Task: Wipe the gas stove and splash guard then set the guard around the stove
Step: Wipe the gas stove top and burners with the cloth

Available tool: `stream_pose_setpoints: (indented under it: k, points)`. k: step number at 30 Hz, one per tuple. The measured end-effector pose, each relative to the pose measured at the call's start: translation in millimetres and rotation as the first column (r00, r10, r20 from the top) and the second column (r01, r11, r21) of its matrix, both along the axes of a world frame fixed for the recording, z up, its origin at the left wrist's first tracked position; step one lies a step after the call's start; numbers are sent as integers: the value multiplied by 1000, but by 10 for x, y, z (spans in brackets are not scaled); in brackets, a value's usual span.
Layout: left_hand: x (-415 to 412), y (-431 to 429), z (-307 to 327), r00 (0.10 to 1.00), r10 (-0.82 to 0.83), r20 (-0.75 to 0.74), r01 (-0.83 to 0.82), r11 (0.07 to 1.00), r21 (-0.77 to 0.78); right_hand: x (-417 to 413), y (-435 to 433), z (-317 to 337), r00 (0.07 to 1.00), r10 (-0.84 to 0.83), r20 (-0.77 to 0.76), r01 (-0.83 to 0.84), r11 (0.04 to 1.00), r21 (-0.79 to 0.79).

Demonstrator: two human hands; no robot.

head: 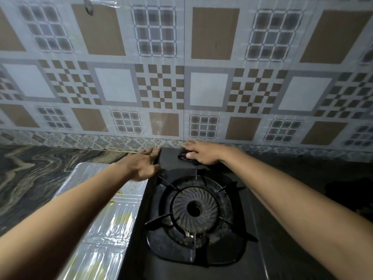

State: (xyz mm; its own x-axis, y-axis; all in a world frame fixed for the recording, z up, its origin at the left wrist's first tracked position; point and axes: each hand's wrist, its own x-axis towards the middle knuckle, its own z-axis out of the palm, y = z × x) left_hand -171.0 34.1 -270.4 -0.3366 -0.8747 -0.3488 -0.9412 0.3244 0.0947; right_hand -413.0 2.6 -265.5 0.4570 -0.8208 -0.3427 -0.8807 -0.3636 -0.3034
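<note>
A black single-burner gas stove [171, 158] stands on the counter against the tiled wall, its round burner [195, 209] ringed by a pan support. My left hand [142, 164] grips the stove's back left corner edge. My right hand [201, 153] presses a dark cloth [184, 155] flat onto the stove's back edge; most of the cloth is hidden under the palm. A silvery foil splash guard [105, 223] lies flat on the counter to the left of the stove, with yellowish stains on it.
The patterned tile wall [181, 87] rises directly behind the stove. Dark marbled counter [36, 174] extends to the left of the guard. The counter to the right of the stove is in deep shadow.
</note>
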Motion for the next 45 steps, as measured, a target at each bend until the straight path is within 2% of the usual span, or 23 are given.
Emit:
stream_pose_setpoints:
  k: [5,8,13,18,21,22,26,30,35,38,42,45]
  points:
    - [-20,13,23,1000,25,-2,-25,999,22,380,-155,123,987,146,-70,-143,988,52]
    - [-16,14,12,999,32,-5,-32,999,29,319,-159,141,982,175,-78,-167,981,97]
    - [-20,-14,0,998,58,-16,-58,998,30,-149,15,72,998,57,2,-57,990,129]
    - [-157,-103,70,984,170,-55,-167,985,54,-656,294,-6,987,-147,68,137,982,131]
    - [-276,-197,13,993,116,4,-116,993,-27,-892,446,-12,956,-279,86,269,957,112]
    - [-363,-184,-3,991,130,-19,-131,989,-62,-951,496,-11,950,-301,83,292,951,103]
    - [-827,49,75,990,27,-135,-40,995,-91,-1043,653,-12,944,-321,69,315,945,84]
    - [-1114,129,25,991,-69,-117,61,996,-69,-1067,720,-31,943,-331,8,331,943,20]
    - [-1171,163,-83,980,-67,-188,60,997,-39,-1091,747,-67,935,-353,-35,348,933,-91]
    - [-1132,135,-108,981,-65,-185,58,997,-42,-1047,746,-115,944,-331,7,328,931,-161]
    - [-1117,94,-153,978,-68,-198,56,996,-65,-1116,874,-155,926,-330,183,355,926,-128]
    - [-1112,71,-165,976,-89,-198,74,994,-81,-1352,971,-155,928,-362,88,370,921,-122]
